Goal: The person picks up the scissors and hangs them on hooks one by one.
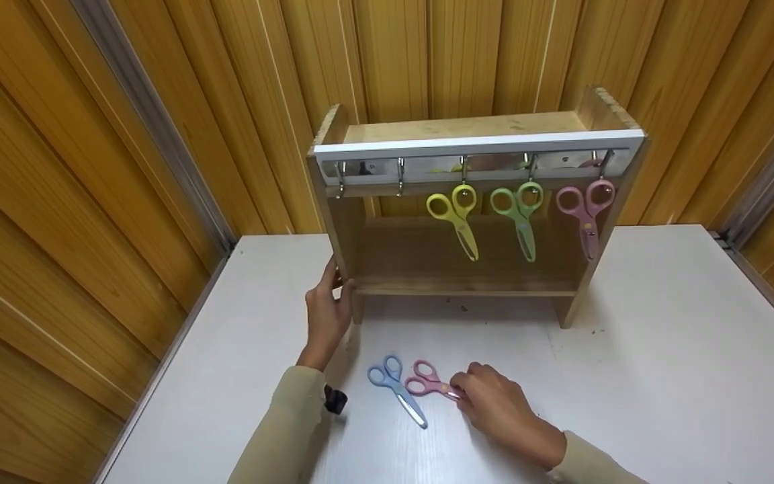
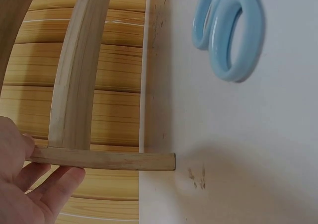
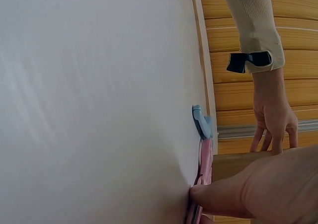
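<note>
Head view shows the pink scissors (image 1: 435,386) lying on the white tabletop (image 1: 682,376), out from the lower front edge of the wooden rack (image 1: 467,294), closer to the rack's left front corner than its right; the right hand (image 1: 498,407) pinches them at the blade end, thumb and fingers hiding most of the blade; the left hand (image 1: 326,309) grips the rack's left side panel (image 2: 104,159), low down.

These scissors look light and stiff, unlikely to break; the handle loops seem smooth plastic, while the narrow blade probably offers a thin, slick hold; pinching near the pivot, or through a loop, would likely feel steadier, though holding the blade leaves both loops free.

Blue scissors (image 1: 398,388) lie just beside, their blade close against a pink loop, so a sideways slide could nudge them; whether the two touch, I cannot tell; yellow scissors (image 1: 457,216), green scissors (image 1: 520,214) and mauve scissors (image 1: 587,218) hang from metal hooks (image 1: 400,176) along the rack's upper front edge, overhanging the shelf; the rack stands near the tabletop's back edge, before a wood-panelled wall (image 1: 394,60).
</note>
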The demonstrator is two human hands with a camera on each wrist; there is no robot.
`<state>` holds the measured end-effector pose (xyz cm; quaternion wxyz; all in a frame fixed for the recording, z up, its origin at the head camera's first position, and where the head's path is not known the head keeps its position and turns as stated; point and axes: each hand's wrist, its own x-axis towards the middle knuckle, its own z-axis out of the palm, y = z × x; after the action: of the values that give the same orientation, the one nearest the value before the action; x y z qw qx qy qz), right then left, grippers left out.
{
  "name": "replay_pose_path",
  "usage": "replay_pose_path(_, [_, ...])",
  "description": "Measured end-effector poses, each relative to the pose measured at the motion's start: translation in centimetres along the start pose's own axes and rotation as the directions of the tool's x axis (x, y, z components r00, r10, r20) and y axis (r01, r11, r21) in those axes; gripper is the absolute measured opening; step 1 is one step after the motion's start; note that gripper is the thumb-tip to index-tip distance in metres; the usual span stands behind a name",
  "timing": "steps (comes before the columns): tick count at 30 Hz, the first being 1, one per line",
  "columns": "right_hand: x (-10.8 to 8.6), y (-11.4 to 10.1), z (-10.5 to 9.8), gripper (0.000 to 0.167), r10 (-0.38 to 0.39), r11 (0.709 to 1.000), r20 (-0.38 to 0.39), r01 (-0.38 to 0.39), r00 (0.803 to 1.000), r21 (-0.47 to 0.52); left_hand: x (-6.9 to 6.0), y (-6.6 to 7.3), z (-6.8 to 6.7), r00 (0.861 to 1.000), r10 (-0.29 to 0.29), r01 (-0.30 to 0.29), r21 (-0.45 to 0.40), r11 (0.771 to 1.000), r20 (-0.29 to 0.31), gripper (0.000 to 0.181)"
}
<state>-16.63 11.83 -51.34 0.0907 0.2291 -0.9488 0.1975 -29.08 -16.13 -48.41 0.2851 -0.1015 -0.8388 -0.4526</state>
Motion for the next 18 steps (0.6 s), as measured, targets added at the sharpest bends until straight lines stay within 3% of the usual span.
replay_pose_path(4, [0.1, 0.0, -0.2, 0.017, -0.024, 1.000, -0.016, 0.024, 1.000, -0.015, 0.0, 0.0, 0.0, 1.000, 0.002, -0.002, 0.010, 1.000, -0.001, 0.061])
replay_pose_path(18, [1.4, -0.1, -1.7, 0.014, -0.026, 0.999, 0.041, 0.027, 0.999, -0.026, 0.0, 0.1, 0.0, 1.000, 0.001, -0.001, 0.002, 1.000, -0.009, 0.062])
